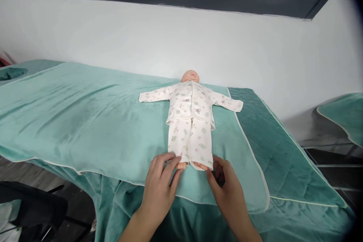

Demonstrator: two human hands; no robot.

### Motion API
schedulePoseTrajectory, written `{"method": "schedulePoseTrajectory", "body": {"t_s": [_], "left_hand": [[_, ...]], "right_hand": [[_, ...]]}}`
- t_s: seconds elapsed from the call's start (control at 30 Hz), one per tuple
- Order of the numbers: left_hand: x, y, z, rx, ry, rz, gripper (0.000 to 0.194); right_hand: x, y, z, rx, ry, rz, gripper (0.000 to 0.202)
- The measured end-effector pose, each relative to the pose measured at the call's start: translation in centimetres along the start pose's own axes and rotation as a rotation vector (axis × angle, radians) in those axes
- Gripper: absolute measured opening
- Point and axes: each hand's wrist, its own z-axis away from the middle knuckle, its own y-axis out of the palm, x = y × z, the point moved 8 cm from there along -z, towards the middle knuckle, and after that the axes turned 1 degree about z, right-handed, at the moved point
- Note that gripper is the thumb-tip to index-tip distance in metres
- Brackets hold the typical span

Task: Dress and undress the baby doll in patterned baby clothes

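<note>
A baby doll (190, 76) lies on its back, dressed in a white printed long-sleeved top (187, 100) and matching trousers (201, 140). Both sleeves stretch out sideways, and the toes peek out below the trouser cuffs. At the cuff on the left, my left hand (160, 179) has its index finger on the cloth and its thumb by the toes, closed lightly on the hem. My right hand (227, 185) pinches the outer edge of the other cuff between thumb and fingers; its curled fingers are partly hidden.
Under the doll a light green blanket (85, 121) covers the bed, with a darker quilted cover (266, 132) to the right. A white wall (141, 38) rises behind. A black chair (34, 204) stands lower left, and another green-covered surface (346, 115) is at right.
</note>
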Motion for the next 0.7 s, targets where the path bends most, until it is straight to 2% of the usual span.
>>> {"method": "schedulePoseTrajectory", "body": {"t_s": [0.13, 0.27, 0.37, 0.5, 0.57, 0.7], "left_hand": [[-0.3, 0.0, 0.2, -0.059, 0.078, 0.057, 0.038], [-0.6, 0.0, 0.9, -0.111, 0.196, 0.071, 0.050], [-0.8, 0.0, 1.3, -0.108, 0.247, 0.044, 0.057], [-0.7, -0.4, 0.7, -0.059, 0.197, 0.068, 0.047], [-0.2, -0.9, -0.1, -0.072, 0.157, 0.096, 0.042], [3.1, -1.4, -3.4, -0.157, -0.023, 0.123, 0.029]], "right_hand": [[-0.4, 0.1, 0.1, -0.001, -0.005, -0.011, 0.036], [-0.5, 0.3, 0.2, 0.023, -0.006, -0.035, 0.035], [-0.5, 0.1, 0.2, 0.042, -0.017, -0.051, 0.036], [-0.8, -0.6, -0.4, 0.130, -0.009, -0.166, 0.042], [-0.6, -1.4, -1.3, 0.145, -0.004, -0.229, 0.042], [1.2, -3.4, -4.1, 0.053, -0.027, -0.183, 0.034]]}}
